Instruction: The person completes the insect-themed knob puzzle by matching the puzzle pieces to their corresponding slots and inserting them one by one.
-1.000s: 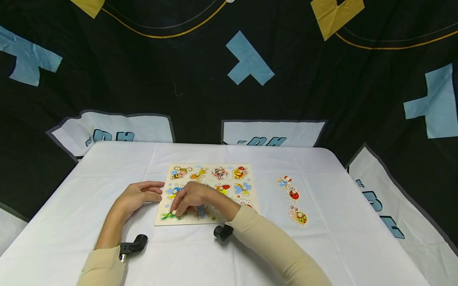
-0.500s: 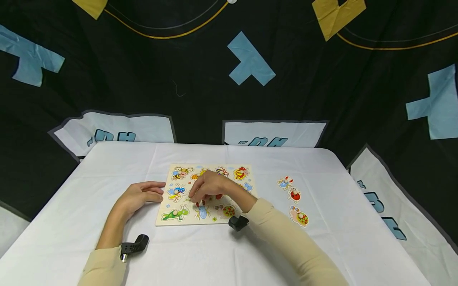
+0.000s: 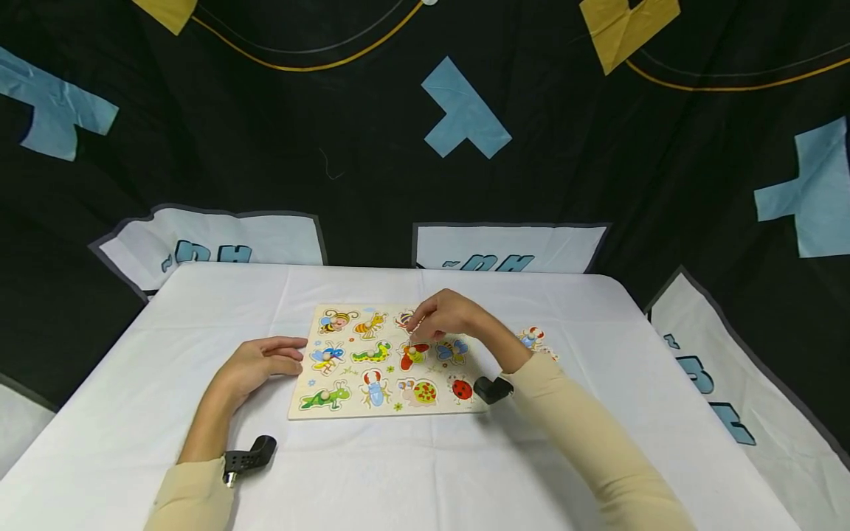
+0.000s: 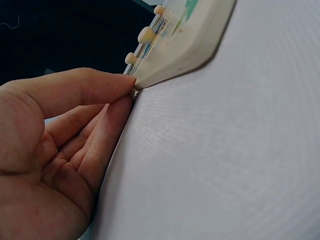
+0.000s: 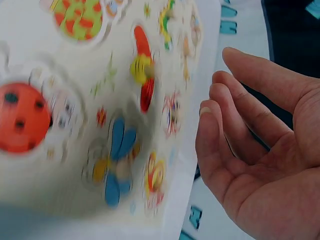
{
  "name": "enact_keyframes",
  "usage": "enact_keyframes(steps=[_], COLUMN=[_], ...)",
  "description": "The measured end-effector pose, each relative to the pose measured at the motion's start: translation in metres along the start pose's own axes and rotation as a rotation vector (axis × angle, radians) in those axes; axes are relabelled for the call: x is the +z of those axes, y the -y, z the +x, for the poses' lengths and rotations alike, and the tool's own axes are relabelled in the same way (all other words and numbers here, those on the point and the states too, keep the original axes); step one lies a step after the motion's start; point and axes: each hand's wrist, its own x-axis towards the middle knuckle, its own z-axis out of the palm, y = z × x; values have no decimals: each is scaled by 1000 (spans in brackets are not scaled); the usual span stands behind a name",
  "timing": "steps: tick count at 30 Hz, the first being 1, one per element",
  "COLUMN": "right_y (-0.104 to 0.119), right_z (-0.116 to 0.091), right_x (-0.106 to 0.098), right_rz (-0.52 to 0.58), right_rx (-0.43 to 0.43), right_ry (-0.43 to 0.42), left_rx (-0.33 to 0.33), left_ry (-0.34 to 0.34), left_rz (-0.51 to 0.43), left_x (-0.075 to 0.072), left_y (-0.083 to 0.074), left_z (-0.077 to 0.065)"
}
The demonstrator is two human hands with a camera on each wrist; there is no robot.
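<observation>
A wooden peg puzzle board point(image 3: 392, 409) with colourful insect pictures lies flat on the table. At its left edge rests my left hand point(image 3: 255, 366), fingers extended. The left wrist view shows the thumb and a finger point(image 4: 112, 117) touching the board's edge by a corner. My right hand point(image 3: 448, 313) hovers over the board's upper right part, its fingers loosely bent and holding nothing in the right wrist view. Below it are the red-winged insect point(image 3: 413, 355) and the blue-winged insect point(image 3: 453, 351). A green grasshopper piece point(image 3: 325, 397) sits at the board's lower left.
Right of the board lies a loose blue beetle piece point(image 3: 531, 338). A ladybug piece beside it is mostly hidden by the right forearm, and the snail piece is out of sight behind the sleeve point(image 3: 571, 413). White cloth point(image 3: 358, 472) covers the table; a dark curtain point(image 3: 372, 162) hangs behind.
My right hand has let go of the grasshopper piece's knob and moved right and up across the board, its forearm now covering loose pieces. The left hand has stayed in place.
</observation>
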Motion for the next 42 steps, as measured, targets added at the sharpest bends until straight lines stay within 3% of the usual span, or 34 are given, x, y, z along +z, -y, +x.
enact_keyframes(steps=[19, 26, 30, 42], right_y=[-67, -96, -111, -140], right_z=[-38, -53, -58, -69], right_x=[-57, -77, -84, -90], right_rz=[33, 49, 111, 170], right_rx=[34, 118, 176, 196], right_ry=[-170, -244, -260, -336], left_rx=[-5, -9, -9, 5], left_ry=[0, 2, 6, 4], left_rz=[18, 8, 10, -23], left_x=[0, -1, -2, 1], left_y=[-2, -2, -1, -1], left_z=[-2, 0, 0, -1])
